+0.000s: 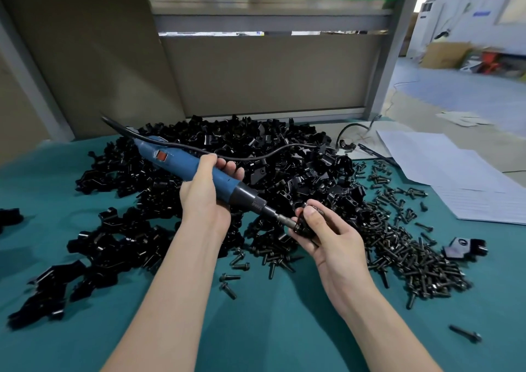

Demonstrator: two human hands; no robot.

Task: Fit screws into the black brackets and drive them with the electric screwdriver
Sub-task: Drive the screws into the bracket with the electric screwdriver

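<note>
My left hand (203,192) grips the blue electric screwdriver (182,164), which slants down to the right with its black nose and metal bit (280,217) meeting a small black bracket (305,225). My right hand (327,238) pinches that bracket between thumb and fingers above the table. The screw in the bracket is mostly hidden by my thumb. A big heap of black brackets (227,155) fills the middle of the table. A spread of dark screws (404,243) lies to the right.
The teal table mat (270,314) has loose screws near its front and a lone bracket (464,248) at right. White paper sheets (455,167) lie at the far right. The screwdriver's black cable (256,155) runs over the heap. A grey partition (256,73) stands behind.
</note>
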